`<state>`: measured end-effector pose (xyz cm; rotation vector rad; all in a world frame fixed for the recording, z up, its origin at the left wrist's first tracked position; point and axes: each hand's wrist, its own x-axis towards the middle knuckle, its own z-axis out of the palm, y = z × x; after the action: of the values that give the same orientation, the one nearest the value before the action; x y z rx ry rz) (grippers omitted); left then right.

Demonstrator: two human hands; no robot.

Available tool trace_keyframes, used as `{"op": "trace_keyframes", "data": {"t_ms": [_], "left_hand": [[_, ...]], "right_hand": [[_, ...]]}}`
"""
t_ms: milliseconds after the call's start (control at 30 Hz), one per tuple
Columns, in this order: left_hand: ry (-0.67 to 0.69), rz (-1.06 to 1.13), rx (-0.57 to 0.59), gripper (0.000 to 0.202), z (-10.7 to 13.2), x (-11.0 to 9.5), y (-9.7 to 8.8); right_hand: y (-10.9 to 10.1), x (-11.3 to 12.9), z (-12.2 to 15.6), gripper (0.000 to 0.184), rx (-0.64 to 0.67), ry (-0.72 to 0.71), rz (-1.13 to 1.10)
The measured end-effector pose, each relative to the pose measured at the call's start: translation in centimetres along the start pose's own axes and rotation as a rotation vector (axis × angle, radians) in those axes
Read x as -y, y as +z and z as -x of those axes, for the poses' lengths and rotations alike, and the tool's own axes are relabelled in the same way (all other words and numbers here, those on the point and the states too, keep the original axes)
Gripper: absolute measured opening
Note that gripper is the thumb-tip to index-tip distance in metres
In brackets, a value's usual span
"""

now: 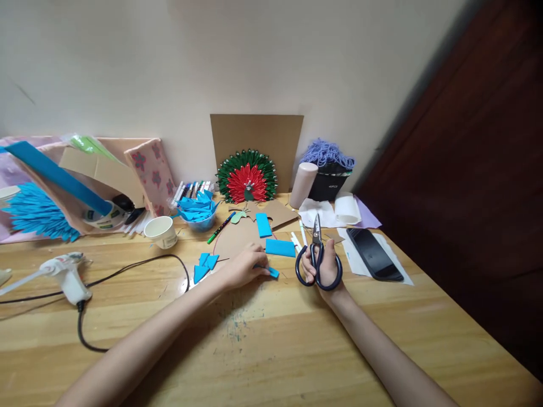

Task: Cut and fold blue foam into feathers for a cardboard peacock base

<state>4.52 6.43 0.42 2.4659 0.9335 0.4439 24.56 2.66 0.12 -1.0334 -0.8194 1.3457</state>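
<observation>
My left hand (250, 264) is closed on a small blue paper piece (273, 272) near the middle of the table; part of the piece is hidden under the fingers. In my right hand (327, 267) rests a pair of scissors (316, 240) with dark handles, its blades together and pointing away from me. Two blue paper rectangles (280, 247) lie just beyond my hands, one of them over a cardboard disc (235, 236). Left of my left hand are several small cut blue pieces (205, 265).
A glue gun (68, 277) with a black cord lies at left. Behind stand a paper cup (161, 232), a bowl of blue pieces (199, 215) and a red-green peacock craft (247, 178). At right are a phone (374, 254), a tissue roll (347, 208) and a pale cylinder (303, 185).
</observation>
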Motion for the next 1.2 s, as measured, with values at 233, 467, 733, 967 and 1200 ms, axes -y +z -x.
{"op": "trace_keyframes", "data": {"t_ms": [233,467,733,967,1200], "left_hand": [[-0.222,-0.089,-0.316,0.013,0.3,-1.7,-4.2],[-0.885,-0.66,-0.768,0.02,9.5,3.2,-15.1],[-0.761,-0.842,-0.645,0.021,8.6,5.6,-12.8],[0.094,-0.647,-0.137,0.02,-0.2,0.7,-4.0],[0.123,-0.569,0.018,0.021,-5.0,0.3,2.7]], "right_hand": [[0.0,-0.8,0.2,0.067,0.007,0.041,0.052],[1.4,-3.0,1.6,0.058,0.154,0.074,0.189],[0.9,-2.0,0.9,0.049,-0.009,-0.113,0.354],[-4.5,2.0,-1.9,0.034,-0.37,-0.222,1.284],[-7.0,2.2,-3.0,0.032,-0.385,0.022,1.695]]}}
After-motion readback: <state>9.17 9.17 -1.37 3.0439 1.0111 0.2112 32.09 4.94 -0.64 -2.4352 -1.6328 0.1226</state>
